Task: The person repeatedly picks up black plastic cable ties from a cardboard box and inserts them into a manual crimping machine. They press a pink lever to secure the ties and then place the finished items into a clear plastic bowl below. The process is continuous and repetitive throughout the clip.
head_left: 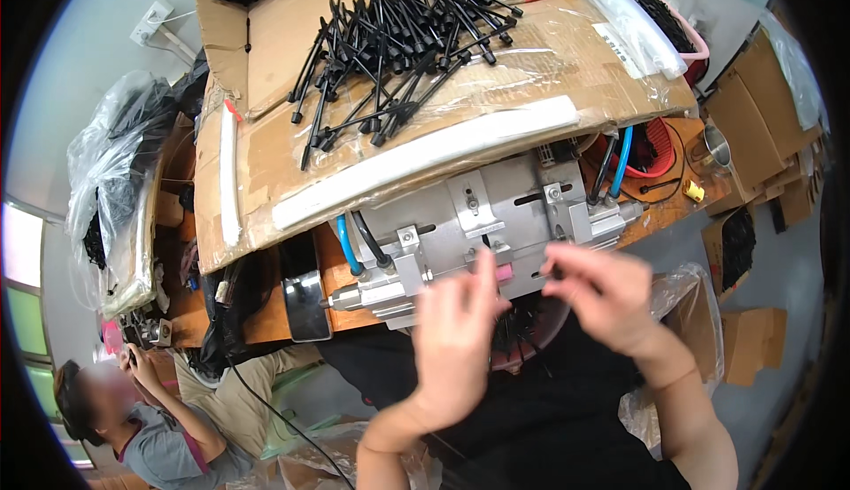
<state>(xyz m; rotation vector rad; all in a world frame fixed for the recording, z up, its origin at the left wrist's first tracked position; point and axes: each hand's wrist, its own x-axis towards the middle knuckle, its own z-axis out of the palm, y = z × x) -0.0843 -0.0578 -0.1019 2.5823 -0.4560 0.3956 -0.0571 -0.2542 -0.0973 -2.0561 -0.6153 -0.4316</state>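
A grey metal fixture [443, 211] with slotted plates and clamps lies in front of me on the wooden bench. My left hand [452, 339] is raised at the fixture's near edge, index finger pointing up and fingertips close together; whatever they hold is hidden. To its right, my right hand [606, 295] pinches a small black piece [556, 272] between thumb and fingers. Between the hands, a small pink part [505, 272] sits on the fixture. Below them, a basket [553, 335] of black pieces is partly hidden by my hands.
Above the fixture, a cardboard sheet [567, 74] carries a heap of black rods with knobbed ends [398, 38]. Blue air hoses [347, 244] rise from the fixture. A red basket [657, 149] and metal cup [710, 149] stand right. Another person [168, 428] sits at lower left.
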